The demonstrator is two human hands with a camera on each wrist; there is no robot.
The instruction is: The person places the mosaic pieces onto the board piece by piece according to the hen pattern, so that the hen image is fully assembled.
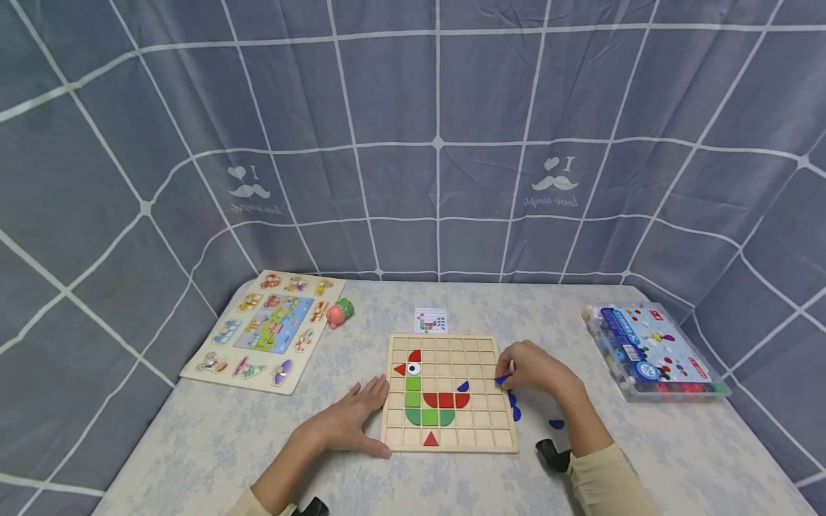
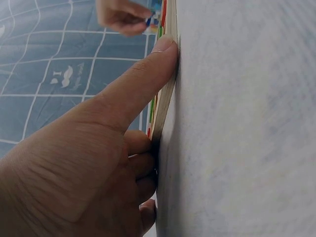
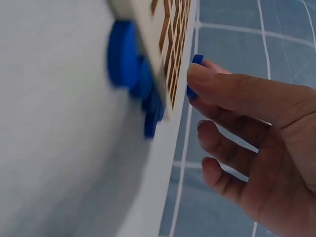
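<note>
A wooden grid board (image 1: pixel 477 435) carries red, green and blue shape pieces and a white eye piece (image 1: pixel 414 369), laid out like a bird. My left hand (image 1: pixel 348 421) rests at its left side, fingers spread along that edge and thumb touching the lower left corner. Beyond the right edge, my right hand (image 1: pixel 537 369) pinches a small blue puzzle piece (image 3: pixel 197 59) between thumb and index finger. Several blue pieces (image 3: pixel 123 57) lie along the board's right edge, and one loose blue piece (image 1: pixel 556 424) sits farther right. On the grid, a blue quarter-round piece (image 1: pixel 463 386) lies above the red row.
A small pattern card (image 1: pixel 431 321) lies just behind the board. To the left are a wooden picture puzzle (image 1: pixel 229 312) and a red-and-green toy (image 1: pixel 340 313). At the right stands a clear plastic box (image 1: pixel 654 351). A grey checked curtain (image 1: pixel 400 179) encloses the table.
</note>
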